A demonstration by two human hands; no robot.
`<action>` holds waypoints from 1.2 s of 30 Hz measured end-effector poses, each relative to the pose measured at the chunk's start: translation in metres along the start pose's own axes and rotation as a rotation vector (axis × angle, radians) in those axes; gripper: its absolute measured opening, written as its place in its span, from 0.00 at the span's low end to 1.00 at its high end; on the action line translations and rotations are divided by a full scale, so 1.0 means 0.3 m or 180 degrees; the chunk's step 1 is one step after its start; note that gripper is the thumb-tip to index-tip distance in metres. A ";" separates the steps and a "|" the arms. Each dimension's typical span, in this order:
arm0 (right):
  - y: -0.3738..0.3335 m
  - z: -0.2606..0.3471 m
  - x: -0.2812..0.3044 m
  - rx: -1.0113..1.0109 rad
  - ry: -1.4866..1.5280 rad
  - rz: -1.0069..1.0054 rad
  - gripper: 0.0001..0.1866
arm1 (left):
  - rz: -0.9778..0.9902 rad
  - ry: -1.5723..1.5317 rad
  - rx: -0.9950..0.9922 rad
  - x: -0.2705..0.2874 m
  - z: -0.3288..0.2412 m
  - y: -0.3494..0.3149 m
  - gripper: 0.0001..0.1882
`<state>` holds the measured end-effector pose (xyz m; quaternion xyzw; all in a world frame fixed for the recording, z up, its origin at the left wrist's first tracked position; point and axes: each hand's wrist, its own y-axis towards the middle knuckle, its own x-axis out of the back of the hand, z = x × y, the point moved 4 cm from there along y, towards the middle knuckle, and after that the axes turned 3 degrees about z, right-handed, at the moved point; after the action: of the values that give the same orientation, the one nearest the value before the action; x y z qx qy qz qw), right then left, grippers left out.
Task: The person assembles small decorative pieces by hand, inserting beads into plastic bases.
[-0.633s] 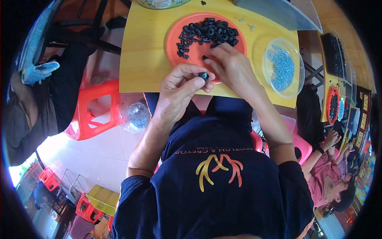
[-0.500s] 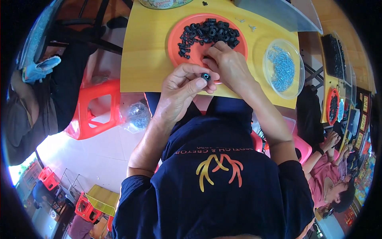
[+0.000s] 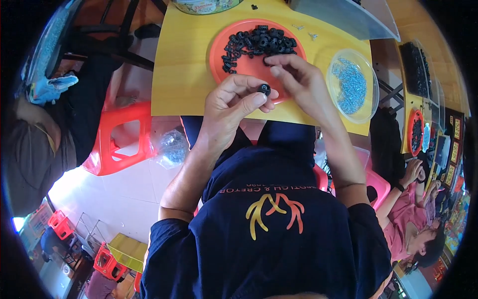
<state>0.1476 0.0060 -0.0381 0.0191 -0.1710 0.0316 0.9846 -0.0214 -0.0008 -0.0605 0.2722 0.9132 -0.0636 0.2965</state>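
A small black cylindrical plastic part point(image 3: 264, 89) with a round opening faces up between the thumb and fingers of my left hand point(image 3: 233, 102), just over the near rim of the orange plate point(image 3: 217, 70). To its right, my right hand point(image 3: 302, 84) hovers over the plate with its thumb and forefinger curled. A small dark piece point(image 3: 266, 61) shows at the forefinger's tip; its exact shape is hard to make out. Many black plastic parts point(image 3: 264, 40) lie heaped along the plate's far side, with smaller ones at its left.
A clear round tub point(image 3: 374, 94) of tiny blue pieces stands right of the plate on the yellow tabletop point(image 3: 184, 60). Small silvery bits point(image 3: 312, 36) lie behind, near a grey bin point(image 3: 343, 20). A round tin point(image 3: 206, 6) is at the far edge. Another person point(image 3: 411, 219) sits at right.
My right hand has drawn slightly right, its thumb and forefinger now showing a dark piece at the tip. My left hand has shifted a little right and turned the black part.
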 end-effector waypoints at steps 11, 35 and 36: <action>-0.106 0.022 0.058 -0.0403 0.3479 0.0252 0.09 | -0.0024 0.0561 -0.0183 -0.100 -0.027 0.074 0.11; -0.160 -0.008 0.082 0.0147 0.2590 -0.0871 0.10 | -0.0006 0.1157 -0.0103 -0.178 -0.015 0.123 0.09; -0.162 -0.012 0.080 0.0148 0.2592 -0.0875 0.10 | -0.0013 0.1177 -0.0084 -0.177 -0.014 0.123 0.09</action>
<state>0.1747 -0.0408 -0.0346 0.0499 0.2365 -0.0910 0.9661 0.0321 0.0072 -0.0246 0.2735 0.9535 -0.0010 0.1270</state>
